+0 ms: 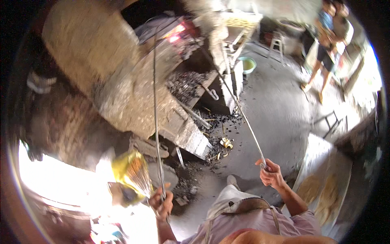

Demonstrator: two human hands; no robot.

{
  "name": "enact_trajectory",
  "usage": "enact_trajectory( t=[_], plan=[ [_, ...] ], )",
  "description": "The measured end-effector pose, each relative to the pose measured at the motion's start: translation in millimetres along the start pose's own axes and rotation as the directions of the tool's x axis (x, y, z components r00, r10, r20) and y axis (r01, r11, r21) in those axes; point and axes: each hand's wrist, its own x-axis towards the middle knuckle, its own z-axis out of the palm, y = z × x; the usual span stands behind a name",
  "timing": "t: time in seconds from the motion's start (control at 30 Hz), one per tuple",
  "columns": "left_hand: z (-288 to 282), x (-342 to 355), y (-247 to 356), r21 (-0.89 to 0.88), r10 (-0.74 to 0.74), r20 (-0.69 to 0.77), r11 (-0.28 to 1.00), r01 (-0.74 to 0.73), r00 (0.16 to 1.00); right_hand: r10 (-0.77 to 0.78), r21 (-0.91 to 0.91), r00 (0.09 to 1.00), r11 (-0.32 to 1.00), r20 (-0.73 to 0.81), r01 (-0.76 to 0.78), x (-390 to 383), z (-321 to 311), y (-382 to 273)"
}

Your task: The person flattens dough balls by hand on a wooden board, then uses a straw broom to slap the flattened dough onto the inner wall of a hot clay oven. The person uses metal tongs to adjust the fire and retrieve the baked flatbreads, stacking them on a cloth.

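Observation:
My left hand (162, 202) is wrapped round the lower end of a long thin metal rod (157, 110), which runs up past the side of a clay oven (130, 97). A second long metal rod (245, 118) is gripped near its end by my right hand (271, 174). It slants up and left toward the oven. Both rods reach toward the oven's opening, where a red and pink fire (175, 36) glows. Their far ends are blurred, and I cannot tell what they touch.
Dark coals (187, 85) and scattered debris (225, 142) lie below the opening. A yellow bag (128, 173) with thin sticks is beside my left hand. Further back are a green basin (247, 65), a white stool (277, 46) and a person (325, 49) holding a child. A wooden board (321, 175) stands right.

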Motion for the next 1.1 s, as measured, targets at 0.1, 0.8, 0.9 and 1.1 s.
enact_trajectory(
  t=[0.1, 0.8, 0.9, 1.1],
  plan=[
    [2, 48, 11, 0.363, 0.252, -0.086, 0.909, -0.205, 0.964, 0.083, -0.080, 0.996, 0.993, -0.015, -0.084, 72, 29, -23],
    [79, 313, -121, -0.360, -0.348, 0.201, 0.843, 0.399, 0.916, 0.066, -0.550, 0.991, 0.827, -0.116, -0.120, 325, -109, -82],
    [131, 367, -184, -0.069, -0.480, 0.094, 0.871, 0.487, 0.872, 0.152, -0.484, 0.891, 0.794, -0.428, -0.368, 280, -229, -116],
    [280, 509, -269, 0.314, -0.399, 0.021, 0.873, 0.373, 0.917, -0.095, -0.734, 0.939, 0.651, -0.331, -0.193, 339, -391, -194]
  ],
)
